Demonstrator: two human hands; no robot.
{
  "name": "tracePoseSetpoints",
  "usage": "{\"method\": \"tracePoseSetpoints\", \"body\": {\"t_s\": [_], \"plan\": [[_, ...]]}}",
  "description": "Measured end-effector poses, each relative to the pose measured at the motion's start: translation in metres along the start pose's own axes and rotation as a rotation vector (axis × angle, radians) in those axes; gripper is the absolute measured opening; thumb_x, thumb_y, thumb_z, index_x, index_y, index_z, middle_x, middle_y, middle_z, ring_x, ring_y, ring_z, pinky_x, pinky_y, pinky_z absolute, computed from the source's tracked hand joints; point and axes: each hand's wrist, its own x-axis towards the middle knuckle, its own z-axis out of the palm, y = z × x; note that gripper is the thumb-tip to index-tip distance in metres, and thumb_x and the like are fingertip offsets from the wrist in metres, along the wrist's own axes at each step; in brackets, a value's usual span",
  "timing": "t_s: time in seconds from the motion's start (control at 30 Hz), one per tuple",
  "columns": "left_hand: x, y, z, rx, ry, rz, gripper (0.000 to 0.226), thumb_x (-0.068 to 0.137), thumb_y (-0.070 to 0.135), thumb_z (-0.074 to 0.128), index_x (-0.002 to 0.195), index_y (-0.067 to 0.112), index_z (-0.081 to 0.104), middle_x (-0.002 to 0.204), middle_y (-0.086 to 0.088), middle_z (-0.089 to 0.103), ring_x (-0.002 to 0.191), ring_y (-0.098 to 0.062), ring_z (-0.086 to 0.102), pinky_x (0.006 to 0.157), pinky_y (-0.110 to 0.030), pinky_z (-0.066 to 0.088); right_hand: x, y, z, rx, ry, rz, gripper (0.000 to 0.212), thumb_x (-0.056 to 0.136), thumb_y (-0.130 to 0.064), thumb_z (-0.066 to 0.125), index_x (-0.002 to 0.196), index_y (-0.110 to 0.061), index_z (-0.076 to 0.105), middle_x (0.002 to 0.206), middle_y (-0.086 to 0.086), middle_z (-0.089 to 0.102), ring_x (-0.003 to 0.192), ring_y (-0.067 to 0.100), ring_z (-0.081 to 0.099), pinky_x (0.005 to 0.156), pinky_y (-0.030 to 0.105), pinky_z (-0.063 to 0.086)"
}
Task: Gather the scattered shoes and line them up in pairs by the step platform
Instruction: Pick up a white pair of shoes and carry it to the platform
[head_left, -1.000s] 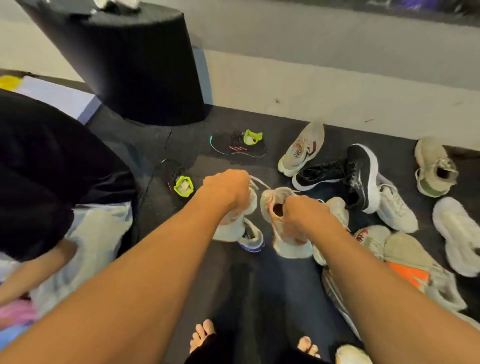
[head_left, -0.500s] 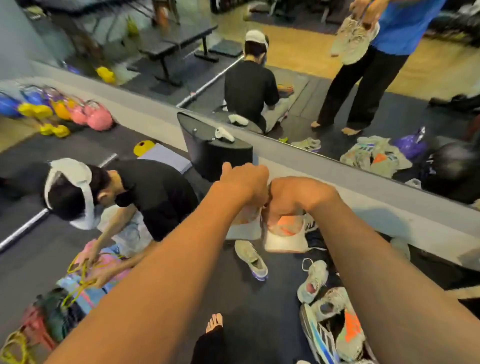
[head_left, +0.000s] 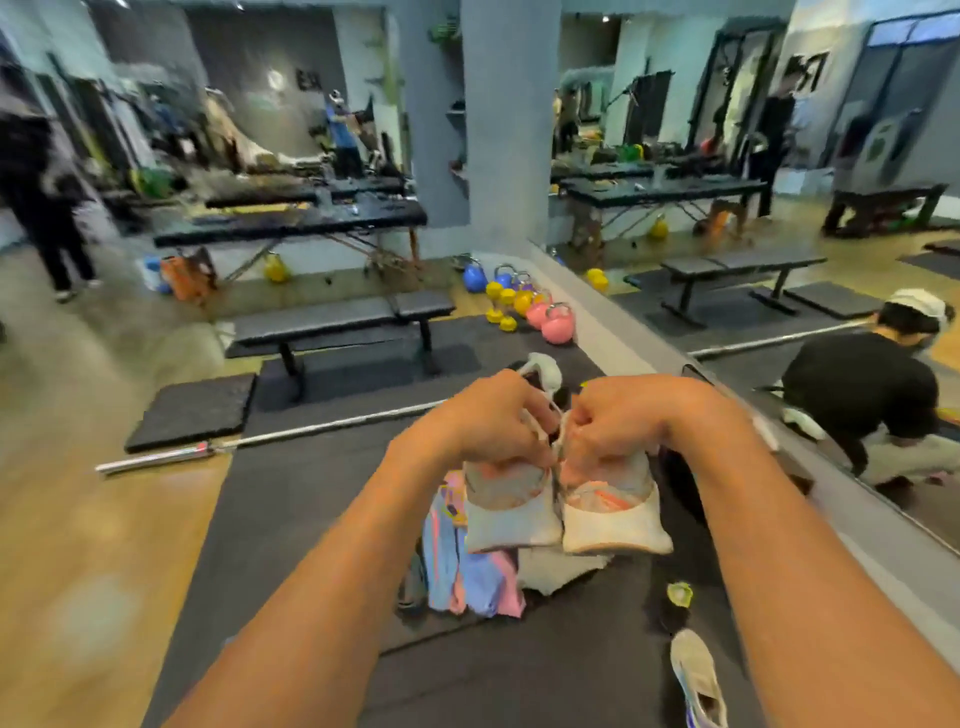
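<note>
Head view: the left grip (head_left: 488, 415) is curled tight round the collar of the left sneaker (head_left: 511, 514), white and pink. The right grip (head_left: 634, 421) pinches the right sneaker (head_left: 613, 519) the same way. The two shoes hang touching, heels toward the camera, held up over the black floor mat (head_left: 291, 519). A grey sneaker (head_left: 696, 680) lies on the mat at lower right. Kettlebells (head_left: 558, 325) stand beyond, by the mirror wall.

Left shoe (head_left: 511, 512) in left hand (head_left: 488, 415), just beside right shoe (head_left: 613, 519) in right hand (head_left: 634, 415), above mat (head_left: 311, 519). Lone shoe (head_left: 696, 680) on mat, nearer, right. Kettlebells (head_left: 556, 325) behind, barbell (head_left: 270, 441) left.
</note>
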Motion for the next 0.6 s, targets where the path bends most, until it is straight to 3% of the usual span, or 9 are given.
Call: {"method": "tracePoseSetpoints", "body": {"t_s": [0.1,0.2,0.33,0.43,0.5,0.6], "plan": [[-0.091,-0.06,-0.035,-0.03,0.09,-0.129,0.028,0.073,0.019,0.078,0.1,0.02,0.074,0.077,0.002,0.064,0.072,-0.015,0.06,0.066,-0.026,0.05,0.011,-0.101,0.021,-0.036,-0.065,-0.171,0.022,0.071,-0.037,0.08,0.082,-0.019,0.072,0.076,-0.006,0.065,0.075,0.014,0.061,0.067,0.026,0.05],[-0.199,-0.134,-0.067,-0.064,0.209,-0.281,0.025,0.072,0.02,0.079,0.096,0.022,0.074,0.087,-0.002,0.067,0.08,-0.018,0.061,0.073,-0.029,0.051,0.017,-0.228,0.052,-0.117,-0.13,-0.348,0.02,0.071,-0.038,0.08,0.079,-0.022,0.071,0.075,-0.007,0.066,0.069,0.012,0.06,0.062,0.023,0.047],[-0.336,-0.209,-0.098,-0.138,0.41,-0.469,0.019,0.07,0.018,0.08,0.087,0.022,0.072,0.081,0.0,0.065,0.077,-0.016,0.06,0.067,-0.026,0.047,0.019,-0.381,0.097,-0.215,-0.19,-0.55,0.022,0.072,-0.038,0.08,0.067,-0.023,0.065,0.061,-0.013,0.06,0.058,0.007,0.055,0.053,0.02,0.043],[-0.429,-0.256,-0.116,-0.2,0.537,-0.595,0.017,0.07,0.014,0.08,0.085,0.019,0.073,0.075,-0.002,0.065,0.072,-0.014,0.058,0.066,-0.027,0.048,0.012,-0.481,0.131,-0.228,-0.224,-0.687,0.024,0.07,-0.039,0.08,0.068,-0.021,0.065,0.066,-0.009,0.061,0.066,0.013,0.057,0.064,0.026,0.046],[-0.485,-0.286,-0.128,-0.201,0.594,-0.685,0.016,0.07,0.016,0.08,0.085,0.02,0.074,0.082,-0.009,0.069,0.074,-0.016,0.059,0.069,-0.031,0.052,0.01,-0.543,0.152,-0.245,-0.245,-0.771,0.025,0.069,-0.04,0.08,0.069,-0.021,0.064,0.071,-0.008,0.062,0.073,0.014,0.059,0.072,0.031,0.048],[-0.556,-0.33,-0.143,-0.209,0.679,-0.788,0.015,0.071,0.018,0.08,0.085,0.02,0.074,0.087,-0.01,0.07,0.077,-0.018,0.062,0.07,-0.032,0.053,0.012,-0.632,0.183,-0.283,-0.275,-0.897,0.023,0.071,-0.037,0.079,0.069,-0.021,0.063,0.07,-0.007,0.06,0.073,0.014,0.056,0.069,0.031,0.045]]}}
